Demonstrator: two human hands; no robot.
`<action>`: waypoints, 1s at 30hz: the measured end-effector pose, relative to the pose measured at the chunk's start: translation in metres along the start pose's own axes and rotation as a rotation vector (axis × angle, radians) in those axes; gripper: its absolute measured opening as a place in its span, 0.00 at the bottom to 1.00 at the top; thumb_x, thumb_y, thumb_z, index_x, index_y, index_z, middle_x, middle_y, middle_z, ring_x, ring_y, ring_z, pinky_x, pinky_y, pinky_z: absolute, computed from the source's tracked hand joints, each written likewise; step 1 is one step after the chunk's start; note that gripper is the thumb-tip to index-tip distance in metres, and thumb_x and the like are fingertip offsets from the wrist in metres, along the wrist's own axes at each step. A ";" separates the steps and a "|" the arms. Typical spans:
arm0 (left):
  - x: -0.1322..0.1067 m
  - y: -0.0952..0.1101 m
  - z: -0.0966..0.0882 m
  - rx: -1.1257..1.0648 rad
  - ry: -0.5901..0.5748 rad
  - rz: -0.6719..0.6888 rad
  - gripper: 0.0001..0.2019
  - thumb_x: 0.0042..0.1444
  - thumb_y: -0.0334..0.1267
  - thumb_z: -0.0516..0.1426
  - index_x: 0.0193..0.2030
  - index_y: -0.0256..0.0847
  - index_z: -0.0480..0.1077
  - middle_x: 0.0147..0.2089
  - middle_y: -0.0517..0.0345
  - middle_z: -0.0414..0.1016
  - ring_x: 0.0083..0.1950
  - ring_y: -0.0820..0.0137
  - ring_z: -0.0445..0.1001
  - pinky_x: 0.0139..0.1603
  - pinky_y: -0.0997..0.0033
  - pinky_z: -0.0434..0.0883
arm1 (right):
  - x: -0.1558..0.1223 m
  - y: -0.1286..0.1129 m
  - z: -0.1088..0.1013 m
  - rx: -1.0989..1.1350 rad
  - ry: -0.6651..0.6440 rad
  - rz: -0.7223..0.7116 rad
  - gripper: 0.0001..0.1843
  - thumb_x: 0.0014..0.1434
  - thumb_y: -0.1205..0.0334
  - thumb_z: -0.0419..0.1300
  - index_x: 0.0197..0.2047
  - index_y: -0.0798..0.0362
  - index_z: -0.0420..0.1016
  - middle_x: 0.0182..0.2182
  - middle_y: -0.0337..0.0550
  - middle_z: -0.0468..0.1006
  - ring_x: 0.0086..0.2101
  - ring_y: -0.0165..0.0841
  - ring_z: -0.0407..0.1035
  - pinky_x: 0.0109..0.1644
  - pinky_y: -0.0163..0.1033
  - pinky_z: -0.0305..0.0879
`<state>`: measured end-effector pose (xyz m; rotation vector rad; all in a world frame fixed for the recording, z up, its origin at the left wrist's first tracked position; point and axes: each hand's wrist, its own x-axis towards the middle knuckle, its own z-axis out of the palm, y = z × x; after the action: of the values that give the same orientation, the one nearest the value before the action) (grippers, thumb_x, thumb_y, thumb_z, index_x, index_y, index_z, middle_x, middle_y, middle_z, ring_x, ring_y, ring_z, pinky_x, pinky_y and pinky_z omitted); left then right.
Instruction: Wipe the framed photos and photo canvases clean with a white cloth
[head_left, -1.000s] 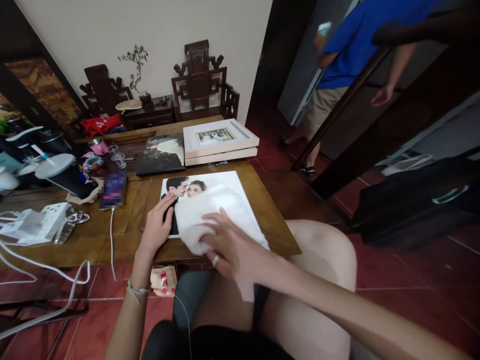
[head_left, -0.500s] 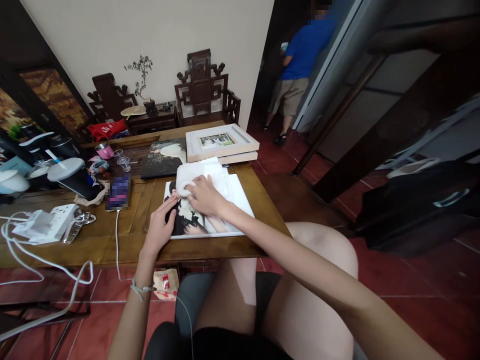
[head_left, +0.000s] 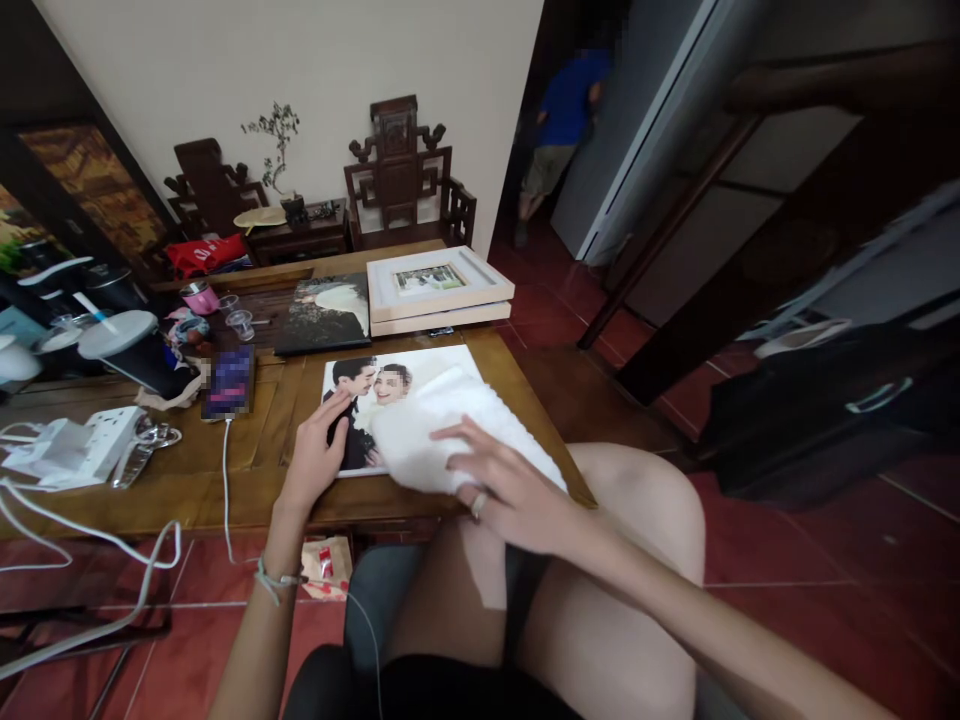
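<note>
A photo panel (head_left: 351,440) printed with two people lies flat on the wooden table's near edge. My left hand (head_left: 321,445) rests on its left edge, fingers stretched out, thumb apart, gripping nothing. Over the panel's right half is a folded white towel (head_left: 420,435), its lower corner hanging past the table edge. My right hand (head_left: 499,480), with a ring on one finger, has its fingers bent over the towel's near side and holds it against the panel. The towel hides the panel's lower right part.
Behind the panel are a dark photo print (head_left: 326,310) and stacked pale picture frames (head_left: 442,290). A charging phone (head_left: 229,382), a power strip (head_left: 101,445) with loose cables and a lidded cup (head_left: 127,345) occupy the left. A person in blue (head_left: 566,105) is at the doorway.
My right hand has drawn the towel toward me and to the right, uncovering the panel's upper part. My left hand stays at the left edge. The person in blue has gone farther into the doorway.
</note>
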<state>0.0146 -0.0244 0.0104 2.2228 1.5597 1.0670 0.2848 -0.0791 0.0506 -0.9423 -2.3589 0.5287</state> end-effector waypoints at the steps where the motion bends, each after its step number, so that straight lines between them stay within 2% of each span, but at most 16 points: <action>1: 0.000 0.000 0.000 0.000 0.004 0.003 0.18 0.65 0.39 0.50 0.57 0.38 0.73 0.62 0.47 0.72 0.65 0.61 0.68 0.68 0.54 0.63 | 0.009 0.010 -0.001 -0.035 0.010 0.031 0.12 0.57 0.69 0.51 0.36 0.55 0.76 0.48 0.57 0.75 0.54 0.46 0.66 0.64 0.61 0.55; 5: 0.001 0.003 -0.001 -0.021 0.010 0.019 0.18 0.65 0.39 0.50 0.57 0.39 0.73 0.62 0.46 0.72 0.64 0.60 0.69 0.67 0.54 0.63 | 0.057 0.035 0.000 -0.209 0.041 0.197 0.16 0.61 0.68 0.49 0.42 0.58 0.77 0.44 0.57 0.78 0.55 0.50 0.63 0.62 0.60 0.55; 8: 0.000 0.007 -0.003 -0.077 0.076 0.011 0.19 0.66 0.42 0.50 0.59 0.39 0.70 0.63 0.46 0.71 0.65 0.60 0.68 0.68 0.55 0.62 | 0.090 0.029 0.011 -0.258 0.029 0.264 0.18 0.63 0.66 0.48 0.47 0.57 0.77 0.44 0.55 0.79 0.56 0.53 0.61 0.60 0.64 0.53; 11: -0.003 0.006 -0.006 -0.242 0.213 -0.053 0.22 0.68 0.47 0.48 0.62 0.40 0.67 0.64 0.46 0.69 0.65 0.60 0.67 0.68 0.57 0.61 | 0.103 0.006 0.031 -0.234 -0.062 0.130 0.18 0.61 0.66 0.51 0.49 0.55 0.76 0.50 0.54 0.78 0.60 0.55 0.57 0.62 0.69 0.46; 13: -0.004 0.004 -0.006 -0.359 0.293 -0.091 0.24 0.68 0.50 0.45 0.64 0.40 0.65 0.65 0.45 0.68 0.66 0.60 0.67 0.67 0.57 0.62 | 0.098 -0.010 0.041 -0.198 -0.116 -0.033 0.16 0.60 0.67 0.52 0.47 0.54 0.77 0.54 0.53 0.76 0.62 0.53 0.55 0.64 0.69 0.42; 15: -0.004 0.003 -0.006 -0.406 0.335 -0.106 0.26 0.69 0.51 0.43 0.65 0.39 0.64 0.66 0.45 0.67 0.66 0.60 0.66 0.68 0.56 0.61 | 0.083 -0.021 0.044 -0.144 -0.147 -0.145 0.14 0.58 0.68 0.53 0.43 0.53 0.78 0.51 0.52 0.77 0.62 0.50 0.57 0.66 0.67 0.42; 17: -0.004 0.005 -0.004 -0.353 0.315 -0.101 0.26 0.69 0.50 0.42 0.64 0.38 0.65 0.65 0.45 0.67 0.66 0.60 0.66 0.69 0.56 0.60 | 0.065 -0.025 0.037 -0.072 -0.153 -0.173 0.11 0.56 0.69 0.54 0.38 0.52 0.77 0.44 0.51 0.79 0.60 0.46 0.60 0.66 0.63 0.46; 19: -0.004 0.007 -0.003 -0.235 0.223 -0.073 0.25 0.69 0.49 0.43 0.62 0.36 0.67 0.65 0.44 0.68 0.67 0.61 0.65 0.69 0.56 0.59 | 0.047 -0.021 0.023 -0.005 -0.141 -0.150 0.09 0.56 0.69 0.54 0.35 0.52 0.76 0.42 0.50 0.78 0.56 0.43 0.64 0.65 0.58 0.52; 23: -0.003 0.010 -0.001 -0.062 0.034 -0.012 0.22 0.67 0.46 0.48 0.59 0.35 0.70 0.64 0.44 0.69 0.67 0.60 0.66 0.69 0.56 0.60 | 0.034 0.004 -0.006 -0.026 -0.116 0.020 0.11 0.59 0.69 0.50 0.34 0.53 0.74 0.42 0.51 0.76 0.50 0.43 0.68 0.55 0.50 0.64; 27: -0.003 0.008 0.001 -0.033 0.020 0.002 0.19 0.66 0.43 0.50 0.58 0.37 0.72 0.63 0.46 0.70 0.66 0.60 0.66 0.69 0.54 0.62 | 0.059 0.032 -0.013 -0.141 -0.032 0.263 0.13 0.59 0.67 0.48 0.37 0.54 0.75 0.39 0.52 0.77 0.47 0.47 0.68 0.53 0.50 0.63; 30: -0.002 0.007 0.000 -0.015 0.020 0.014 0.19 0.64 0.42 0.53 0.57 0.37 0.73 0.63 0.46 0.70 0.66 0.60 0.68 0.68 0.54 0.63 | 0.097 0.039 -0.005 -0.104 -0.002 0.308 0.14 0.59 0.67 0.48 0.39 0.55 0.75 0.37 0.52 0.79 0.45 0.47 0.70 0.52 0.48 0.62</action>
<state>0.0198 -0.0296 0.0133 2.2234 1.5413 1.1041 0.2481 0.0181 0.0663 -1.3650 -2.2723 0.5264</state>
